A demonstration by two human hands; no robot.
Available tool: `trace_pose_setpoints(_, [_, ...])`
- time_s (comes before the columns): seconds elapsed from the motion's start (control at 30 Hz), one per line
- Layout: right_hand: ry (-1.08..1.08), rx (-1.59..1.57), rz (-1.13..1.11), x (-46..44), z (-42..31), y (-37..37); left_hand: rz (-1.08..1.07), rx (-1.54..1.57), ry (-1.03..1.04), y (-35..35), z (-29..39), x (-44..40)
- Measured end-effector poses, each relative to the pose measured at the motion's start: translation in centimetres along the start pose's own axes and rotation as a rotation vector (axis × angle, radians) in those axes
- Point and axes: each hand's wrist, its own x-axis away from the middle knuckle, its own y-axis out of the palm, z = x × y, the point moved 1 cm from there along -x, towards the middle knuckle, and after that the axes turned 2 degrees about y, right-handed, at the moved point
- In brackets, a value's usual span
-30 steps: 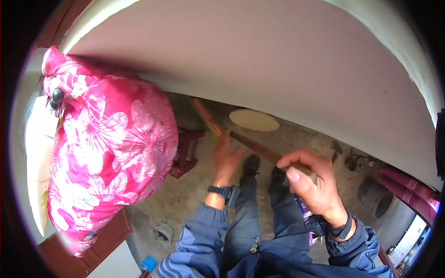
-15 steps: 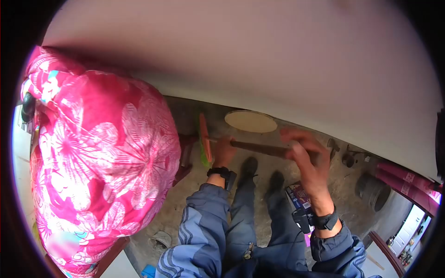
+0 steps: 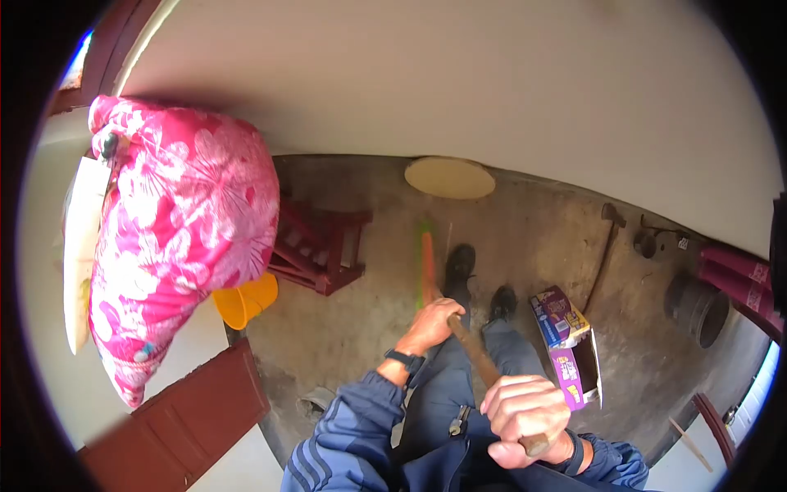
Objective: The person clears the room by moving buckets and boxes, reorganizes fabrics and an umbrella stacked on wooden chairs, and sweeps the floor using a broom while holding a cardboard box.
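My left hand is closed round the lower part of a wooden stick, in front of my legs. Nearer my body, at the stick's upper end, the fingers of my right hand wrap round it, and the stick's tip shows past them. Beyond my left hand an orange and green head stands out over the floor, in line with the stick; how the two join is hidden by the hand.
A pink flowered bundle fills the left, with a yellow bucket and a dark red wooden stool beside it. An open purple box lies right of my feet. Further right are a long-handled tool and a dark bucket.
Both hands have come down and closer to my body with the stick, which now slants more steeply. The orange and green head has shifted right. My right hand's fingers have closed round the stick.
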Motion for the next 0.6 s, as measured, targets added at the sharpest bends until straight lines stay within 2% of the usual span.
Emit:
trace_pose_setpoints(0.07, [0.008, -0.119, -0.004, 1.7, -0.2, -0.7, 0.197, -0.07, -0.093, -0.2, 0.4, 2.8])
trace_pose_setpoints(0.13, [0.021, -0.091, 0.047, 3.6, 2.0, -0.3, 0.41, -0.241, -0.251, 0.3, -0.6, 4.7])
trace_pose_setpoints(0.23, [0.167, -0.065, 0.111, 6.5, 6.1, 0.2, 0.57, -0.313, -0.333, 4.2, -7.2, 4.7])
trace_pose_setpoints(0.3, [0.146, 0.042, 0.189, 8.1, 6.4, -0.1, 0.511, -0.231, -0.316, 7.5, -6.8, 2.3])
trace_pose_setpoints(0.33, [0.09, 0.117, 0.247, 8.5, 5.0, -0.3, 0.541, -0.072, -0.262, 9.2, -4.9, 1.0])
trace_pose_setpoints(0.37, [0.091, 0.147, 0.329, 9.2, 3.7, -0.6, 0.633, -0.047, -0.157, 10.9, -2.5, 0.0])
trace_pose_setpoints(0.4, [0.082, 0.178, 0.402, 9.7, 2.3, -0.8, 0.59, 0.059, -0.153, 11.9, -0.1, -0.7])
trace_pose_setpoints(0.43, [0.059, 0.204, 0.377, 10.0, 0.8, -0.7, 0.654, 0.08, -0.074, 15.0, -0.1, -1.0])
trace_pose_setpoints(0.5, [0.014, 0.214, 0.261, 10.5, -1.9, 0.6, 0.531, 0.221, 0.067, 15.4, 3.1, -0.9])
trace_pose_setpoints(0.57, [-0.052, 0.233, -0.043, 9.9, -3.6, 1.9, 0.388, 0.172, 0.187, 14.4, 6.6, 0.5])
trace_pose_setpoints(0.6, [-0.096, 0.24, -0.168, 9.5, -4.1, 2.7, 0.343, 0.24, 0.165, 13.0, 8.7, 1.6])
